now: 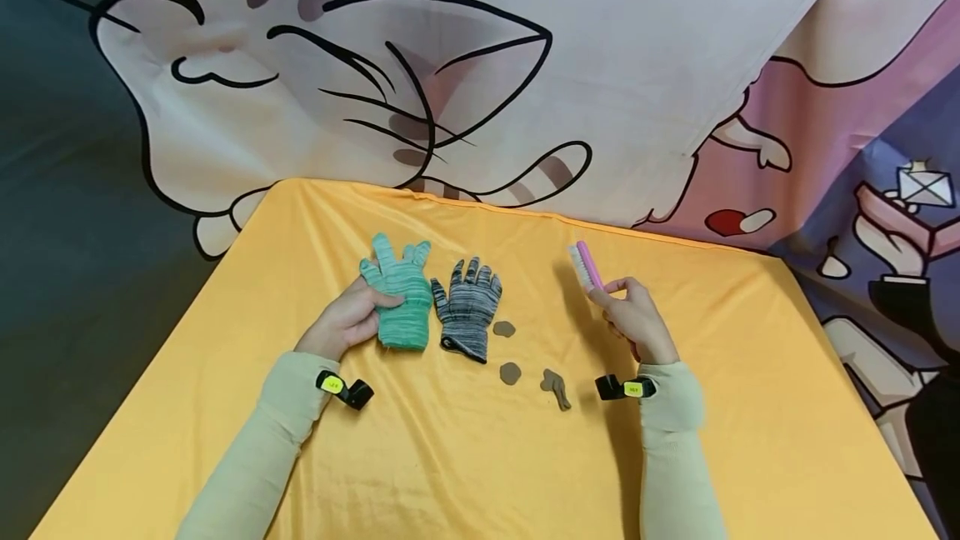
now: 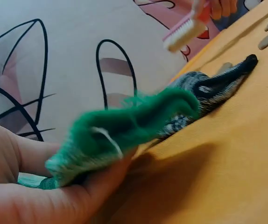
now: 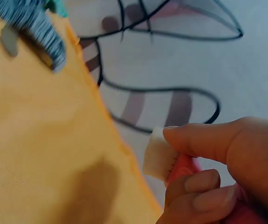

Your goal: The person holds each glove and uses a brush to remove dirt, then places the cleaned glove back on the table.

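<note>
My left hand (image 1: 351, 319) holds a green knit glove (image 1: 405, 307), thumb on top and fingers beneath; in the left wrist view its open cuff (image 2: 138, 119) faces the camera with a loose white thread. Right beside it a grey-and-black striped glove (image 1: 471, 307) lies on the yellow cloth, fingers pointing away. Off to the right, my right hand (image 1: 636, 319) pinches a pink brush (image 1: 590, 265) with white bristles (image 3: 158, 155), raised above the cloth. Part of the brush's handle is hidden by the fingers.
Two flat grey-brown pieces (image 1: 510, 372) and an irregular one of the same colour (image 1: 556, 388) lie between the hands. A yellow cloth (image 1: 465, 473) covers the table. Behind its far edge hangs a backdrop with cartoon cats (image 1: 637, 65).
</note>
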{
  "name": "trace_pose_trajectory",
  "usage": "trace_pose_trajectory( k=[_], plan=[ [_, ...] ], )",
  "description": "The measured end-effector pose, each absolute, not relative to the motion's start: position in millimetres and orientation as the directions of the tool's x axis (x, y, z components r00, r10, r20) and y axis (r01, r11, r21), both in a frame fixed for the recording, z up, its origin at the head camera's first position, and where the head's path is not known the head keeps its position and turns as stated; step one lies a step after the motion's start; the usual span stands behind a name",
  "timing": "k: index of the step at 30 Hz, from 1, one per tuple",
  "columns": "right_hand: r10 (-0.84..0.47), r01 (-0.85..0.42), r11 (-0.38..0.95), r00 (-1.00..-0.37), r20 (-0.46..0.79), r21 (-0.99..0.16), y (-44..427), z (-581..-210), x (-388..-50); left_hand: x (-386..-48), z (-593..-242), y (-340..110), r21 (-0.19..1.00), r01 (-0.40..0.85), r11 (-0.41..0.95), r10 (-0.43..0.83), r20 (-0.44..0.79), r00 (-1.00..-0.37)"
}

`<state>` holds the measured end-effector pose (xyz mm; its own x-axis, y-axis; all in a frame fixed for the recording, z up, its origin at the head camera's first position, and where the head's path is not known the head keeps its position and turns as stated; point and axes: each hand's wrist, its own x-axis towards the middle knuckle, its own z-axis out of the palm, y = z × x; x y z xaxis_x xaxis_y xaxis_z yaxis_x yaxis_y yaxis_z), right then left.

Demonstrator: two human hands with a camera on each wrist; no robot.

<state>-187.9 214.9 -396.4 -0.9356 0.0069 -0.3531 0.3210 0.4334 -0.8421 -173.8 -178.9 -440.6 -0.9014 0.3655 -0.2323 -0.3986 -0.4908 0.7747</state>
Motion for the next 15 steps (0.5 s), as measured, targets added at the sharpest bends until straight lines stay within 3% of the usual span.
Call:
trace_pose_trajectory(
  k=[4, 9, 15],
  plan=[
    [0.052, 0.366, 0.458, -0.921, -0.387, -0.810, 224, -411, -193, -174, -443, -175, 0.776, -0.383, -0.501, 0.361, -0.215, -0.907],
    [0.071, 0.402, 0.391, -0.910, -0.409, -0.828, 236, -429, -197, -176, -446, -172, 0.787, -0.334, -0.519, 0.345, -0.164, -0.924],
    [0.092, 0.418, 0.370, -0.905, -0.416, -0.830, 247, -441, -198, -179, -454, -179, 0.802, -0.371, -0.468, 0.268, -0.271, -0.925]
  ],
)
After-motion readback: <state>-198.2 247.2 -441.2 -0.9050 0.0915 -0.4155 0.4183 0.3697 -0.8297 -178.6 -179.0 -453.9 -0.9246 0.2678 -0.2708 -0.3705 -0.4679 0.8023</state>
